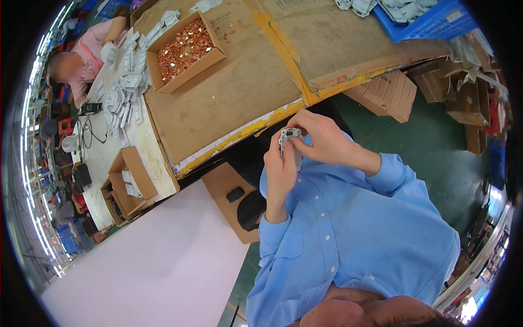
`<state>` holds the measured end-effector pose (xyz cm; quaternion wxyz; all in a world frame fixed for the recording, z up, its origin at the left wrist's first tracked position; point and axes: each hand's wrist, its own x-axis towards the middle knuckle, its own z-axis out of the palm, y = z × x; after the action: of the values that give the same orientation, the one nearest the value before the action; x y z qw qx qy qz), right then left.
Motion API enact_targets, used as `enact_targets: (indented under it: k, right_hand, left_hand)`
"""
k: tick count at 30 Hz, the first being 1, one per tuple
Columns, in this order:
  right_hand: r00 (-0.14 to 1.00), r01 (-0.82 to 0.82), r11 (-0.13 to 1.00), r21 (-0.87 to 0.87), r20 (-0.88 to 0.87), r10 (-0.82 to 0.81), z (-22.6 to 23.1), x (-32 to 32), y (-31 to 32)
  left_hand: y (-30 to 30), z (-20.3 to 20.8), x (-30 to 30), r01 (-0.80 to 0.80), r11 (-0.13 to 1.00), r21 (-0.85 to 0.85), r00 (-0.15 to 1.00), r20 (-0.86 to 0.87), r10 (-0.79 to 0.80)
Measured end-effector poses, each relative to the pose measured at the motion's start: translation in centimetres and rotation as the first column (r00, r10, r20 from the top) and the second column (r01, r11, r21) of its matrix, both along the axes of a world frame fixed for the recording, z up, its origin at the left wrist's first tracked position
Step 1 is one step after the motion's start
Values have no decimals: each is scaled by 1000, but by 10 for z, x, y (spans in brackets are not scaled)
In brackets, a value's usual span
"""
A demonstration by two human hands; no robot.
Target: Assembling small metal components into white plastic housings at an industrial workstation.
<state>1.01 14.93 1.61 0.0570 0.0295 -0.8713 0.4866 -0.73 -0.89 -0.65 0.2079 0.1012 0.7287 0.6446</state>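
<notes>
Just in front of my chest, both hands close on a small white plastic housing [291, 134] with a dark slot near its upper end. My left hand [279, 173] wraps its lower part, thumb along the side. From the right, my right hand [326, 140] pinches the upper end with thumb and fingertips. Whether a smaller piece sits between the right fingertips cannot be seen. Beyond my hands lies the cardboard-covered table [239, 82], its near edge bound with yellow tape. On it stands an open carton [199, 68] full of small copper-coloured metal pieces [182, 49].
Many white plastic parts [126, 95] are heaped at the left, where a co-worker in pink [90, 46] wears a white glove. A blue crate [436, 24] of similar parts stands far right. Cartons [384, 95] lie beyond the table edge. A white board [147, 261] is at lower left.
</notes>
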Motion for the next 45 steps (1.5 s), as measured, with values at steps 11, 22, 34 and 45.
enact_targets:
  k: [11, 22, 34, 45]
  right_hand:
    - [999, 30, 998, 49, -47, -27, 3, 5, -1]
    - [999, 23, 993, -115, 33, -19, 1, -1, 4]
    - [997, 9, 992, -126, 82, 2, 1, -3, 5]
    - [990, 9, 989, -150, 139, 12, 1, -8, 7]
  left_hand:
    - [4, 5, 3, -11, 999, -43, 1000, -19, 10]
    - [6, 7, 2, 5, 997, -82, 1000, -5, -6]
    - [8, 2, 4, -16, 998, -54, 998, -59, 13]
    - [7, 6, 4, -18, 997, -72, 999, -45, 15]
